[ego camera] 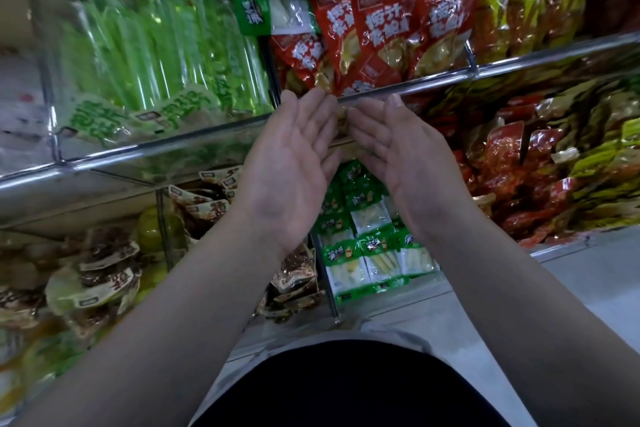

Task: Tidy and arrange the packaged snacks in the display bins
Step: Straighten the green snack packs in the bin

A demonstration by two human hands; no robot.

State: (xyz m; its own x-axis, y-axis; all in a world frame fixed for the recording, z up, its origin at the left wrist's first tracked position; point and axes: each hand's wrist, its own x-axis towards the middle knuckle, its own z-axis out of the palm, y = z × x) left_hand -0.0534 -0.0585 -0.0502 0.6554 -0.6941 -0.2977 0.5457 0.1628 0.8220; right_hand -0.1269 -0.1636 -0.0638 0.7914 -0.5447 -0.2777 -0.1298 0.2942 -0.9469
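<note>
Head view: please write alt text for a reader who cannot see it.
The left hand and right hand are open, palms up, at the rail before the red snack packets; green packets fill the neighbouring bin.

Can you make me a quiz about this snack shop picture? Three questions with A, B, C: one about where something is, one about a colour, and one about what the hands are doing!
1. Where are the long bright green packets?
A) in the upper left bin
B) on the floor
C) in the person's hands

2. What colour are the middle upper packets, just past the fingertips?
A) blue
B) red
C) purple

3. How are the left hand and the right hand?
A) both curled into fists
B) both open, palms up
C) both tucked in pockets

Answers:
1 A, because the long green packets fill the bin at the upper left.
2 B, because their wrappers are red with white writing.
3 B, because the fingers are straight and both palms face up.
</note>
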